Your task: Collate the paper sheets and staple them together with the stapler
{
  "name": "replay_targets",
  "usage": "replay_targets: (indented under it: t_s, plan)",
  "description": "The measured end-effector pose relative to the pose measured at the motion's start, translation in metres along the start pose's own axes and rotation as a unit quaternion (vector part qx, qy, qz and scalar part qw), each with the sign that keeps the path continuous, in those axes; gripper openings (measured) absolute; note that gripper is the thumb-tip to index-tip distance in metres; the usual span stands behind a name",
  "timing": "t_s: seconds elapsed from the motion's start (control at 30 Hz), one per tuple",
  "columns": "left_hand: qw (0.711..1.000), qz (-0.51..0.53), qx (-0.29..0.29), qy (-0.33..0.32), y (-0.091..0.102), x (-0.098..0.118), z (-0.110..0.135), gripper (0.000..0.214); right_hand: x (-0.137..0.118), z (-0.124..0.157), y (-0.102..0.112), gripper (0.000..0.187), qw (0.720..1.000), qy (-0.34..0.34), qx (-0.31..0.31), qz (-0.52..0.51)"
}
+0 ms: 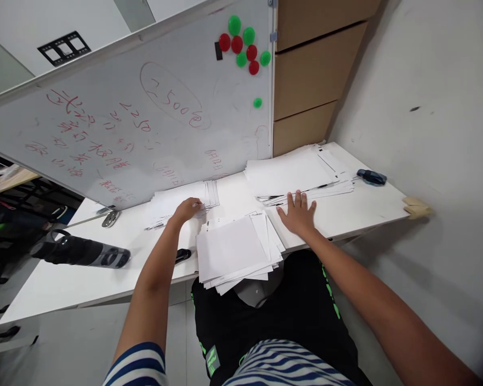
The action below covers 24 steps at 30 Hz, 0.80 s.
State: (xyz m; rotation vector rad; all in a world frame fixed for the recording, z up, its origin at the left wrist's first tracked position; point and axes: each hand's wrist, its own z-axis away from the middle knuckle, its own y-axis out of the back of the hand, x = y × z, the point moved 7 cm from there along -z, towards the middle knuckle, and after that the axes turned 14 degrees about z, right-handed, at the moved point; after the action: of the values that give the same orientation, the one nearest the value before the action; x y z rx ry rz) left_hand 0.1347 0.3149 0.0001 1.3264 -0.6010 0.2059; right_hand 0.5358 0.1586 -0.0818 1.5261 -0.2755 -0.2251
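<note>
My left hand (188, 208) is at the right front part of a paper stack (173, 201) that lies against the whiteboard. Its fingers are curled and pinched together at the edge of the sheets; how many they grip is hidden. My right hand (300, 215) rests with spread fingers on the white table (326, 214). Its fingertips touch or nearly touch the front edge of a larger, uneven paper stack (290, 171). Between my hands and closer to me, a third paper stack (231, 249) lies with sheets fanned out, overhanging the table's front edge.
A dark water bottle (84, 251) lies on its side at the left. A black stapler-like object (183, 255) sits left of the near stack. The whiteboard (116, 96) with red writing and round magnets stands behind. A dark blue object (371, 177) lies at the right.
</note>
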Motion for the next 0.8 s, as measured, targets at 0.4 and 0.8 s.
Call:
replay_targets:
  t_s: [0.4, 0.8]
  plan:
    - [0.998, -0.051, 0.036, -0.013, -0.008, 0.005, 0.011, 0.023, -0.001, 0.001, 0.001, 0.083, 1.000, 0.003, 0.000, -0.006]
    - [0.999, -0.017, 0.040, -0.008, -0.008, 0.002, 0.006, 0.024, 0.000, 0.001, 0.003, 0.082, 1.000, 0.001, 0.007, -0.008]
